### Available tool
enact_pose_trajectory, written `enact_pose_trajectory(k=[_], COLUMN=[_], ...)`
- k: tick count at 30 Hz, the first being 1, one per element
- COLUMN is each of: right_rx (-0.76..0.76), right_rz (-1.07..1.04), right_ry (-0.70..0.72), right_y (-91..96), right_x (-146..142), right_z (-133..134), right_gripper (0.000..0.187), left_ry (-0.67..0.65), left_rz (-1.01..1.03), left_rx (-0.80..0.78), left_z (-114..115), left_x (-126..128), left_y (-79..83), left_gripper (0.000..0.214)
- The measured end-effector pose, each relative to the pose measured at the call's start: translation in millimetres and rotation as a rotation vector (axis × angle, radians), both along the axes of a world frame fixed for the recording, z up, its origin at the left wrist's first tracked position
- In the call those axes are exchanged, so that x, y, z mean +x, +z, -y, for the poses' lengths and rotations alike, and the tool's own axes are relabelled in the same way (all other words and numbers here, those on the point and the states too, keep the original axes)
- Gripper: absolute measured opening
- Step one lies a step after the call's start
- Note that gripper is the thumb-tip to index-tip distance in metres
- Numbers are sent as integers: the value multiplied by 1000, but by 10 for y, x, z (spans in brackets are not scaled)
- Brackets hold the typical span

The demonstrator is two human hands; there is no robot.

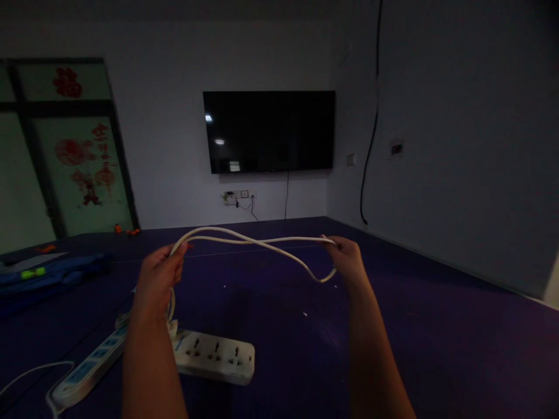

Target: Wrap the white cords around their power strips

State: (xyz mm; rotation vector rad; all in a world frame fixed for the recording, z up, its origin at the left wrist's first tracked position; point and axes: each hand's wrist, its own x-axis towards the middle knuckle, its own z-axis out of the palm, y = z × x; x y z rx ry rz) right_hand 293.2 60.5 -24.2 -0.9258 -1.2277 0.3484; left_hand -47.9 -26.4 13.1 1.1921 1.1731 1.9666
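My left hand (158, 278) is closed on one end of a loop of white cable (257, 241), held up above the dark purple floor (437, 326). My right hand (347, 259) pinches the other end of the loop, where the cable bends back and sags between the hands. From the left hand the cable drops down toward a white power strip (216, 356) lying on the floor below my left forearm. A second, longer power strip (89, 369) with blue switches lies to its left.
A black television (269, 131) hangs on the far wall above wall sockets (238, 195). A black cable (371, 134) runs down the right wall. Blue items (52, 276) lie at the left by a glass door (78, 157) with red decorations.
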Motion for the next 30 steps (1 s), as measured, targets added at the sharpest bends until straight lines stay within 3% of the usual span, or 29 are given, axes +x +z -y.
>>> enact_pose_trajectory(k=[3, 5, 8, 11, 16, 21, 24, 28, 30], right_rx=[-143, -239, -321, -386, -412, -427, -323, -95, -53], right_rz=[-408, -564, -597, -579, -462, -261, -79, 162, 317], right_ry=[87, 152, 182, 197, 184, 298, 533, 985, 1055], right_y=[-69, -117, -202, -297, -438, -415, -249, 53, 141], right_x=[-16, -31, -53, -73, -105, -258, -442, -792, -991], right_z=[-76, -128, -223, -318, -389, -337, -204, 126, 281], right_gripper=[32, 27, 20, 24, 16, 45, 76, 80, 95], left_ry=[56, 70, 71, 66, 97, 112, 114, 113, 105], left_rz=[65, 105, 149, 180, 157, 180, 188, 166, 176], left_rx=[20, 34, 74, 119, 192, 229, 231, 214, 209], left_z=[13, 1, -17, -21, 18, 81, 94, 76, 74], left_x=[-1, 12, 74, 158, 253, 349, 400, 469, 499], left_y=[13, 21, 45, 82, 139, 190, 194, 178, 182], left_gripper=[28, 28, 26, 24, 22, 19, 17, 15, 15])
